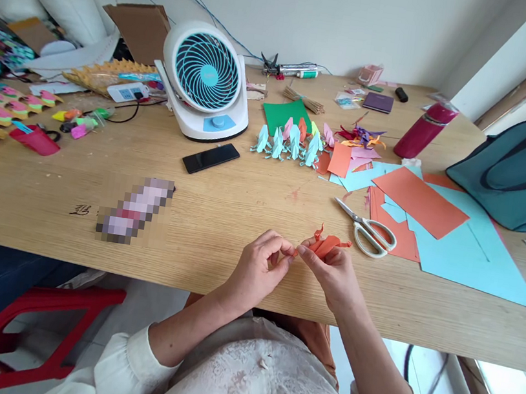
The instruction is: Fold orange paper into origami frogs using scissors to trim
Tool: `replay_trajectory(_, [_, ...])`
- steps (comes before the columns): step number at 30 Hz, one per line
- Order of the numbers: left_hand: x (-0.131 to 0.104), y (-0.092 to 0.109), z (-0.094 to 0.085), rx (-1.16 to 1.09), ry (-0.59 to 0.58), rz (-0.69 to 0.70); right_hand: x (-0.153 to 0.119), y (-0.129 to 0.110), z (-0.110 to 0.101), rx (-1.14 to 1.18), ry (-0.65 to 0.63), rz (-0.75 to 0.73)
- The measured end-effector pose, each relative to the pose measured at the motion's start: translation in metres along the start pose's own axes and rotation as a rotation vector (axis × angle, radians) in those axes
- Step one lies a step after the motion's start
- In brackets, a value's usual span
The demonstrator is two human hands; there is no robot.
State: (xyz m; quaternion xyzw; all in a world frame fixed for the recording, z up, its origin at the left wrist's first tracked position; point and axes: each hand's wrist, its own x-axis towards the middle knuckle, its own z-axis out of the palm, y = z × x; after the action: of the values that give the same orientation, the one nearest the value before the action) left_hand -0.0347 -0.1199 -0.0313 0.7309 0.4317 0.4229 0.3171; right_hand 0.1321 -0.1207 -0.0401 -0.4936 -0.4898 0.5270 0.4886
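An orange folded-paper figure [327,246] with thin twisted ends is held just above the table's front edge. My right hand [334,272] grips its body between thumb and fingers. My left hand [263,265] pinches a small orange tip on the figure's left side, its fingertips meeting my right thumb. White-handled scissors [372,234] lie with blades apart, right of my right hand. Farther back stand several light-blue folded-paper figures [294,144], with pink, orange and yellow ones behind them. Orange paper [421,201] and light-blue sheets [468,252] overlap on the right.
A white fan [206,78] stands at the back, with a black phone [210,158] before it. A pixelated object [136,210] lies left of my hands. To the right are a dark-red bottle [424,129] and a teal bag [521,171]. A red stool [47,303] is below left.
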Motion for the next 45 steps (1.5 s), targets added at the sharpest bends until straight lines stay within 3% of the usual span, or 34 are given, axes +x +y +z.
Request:
replay_trajectory(14, [-0.002,-0.009,0.001,0.086,0.001,0.131,-0.003,-0.002,0.008,-0.049,0.076,-0.098])
replay_trajectory(19, [-0.003,-0.009,0.002,-0.093,0.031,-0.126,-0.005,-0.001,0.008,-0.109,0.173,-0.228])
replay_trajectory(23, [-0.003,-0.001,0.002,-0.582,-0.169,-0.519,-0.012,0.000,0.005,-0.322,0.308,-0.545])
replay_trajectory(25, [-0.001,0.004,0.001,-0.829,-0.239,-0.665,-0.016,0.002,0.002,-0.460,0.315,-0.733])
replay_trajectory(30, [0.006,0.012,-0.004,-0.961,-0.244,-0.729,-0.022,0.004,-0.005,-0.644,0.239,-0.975])
replay_trajectory(39, [0.008,0.011,-0.005,-0.725,-0.191,-0.614,-0.024,0.005,-0.006,-0.663,0.223,-0.934])
replay_trajectory(45, [0.004,0.009,-0.002,-0.440,-0.109,-0.376,-0.021,-0.003,0.005,-0.474,0.180,-0.603])
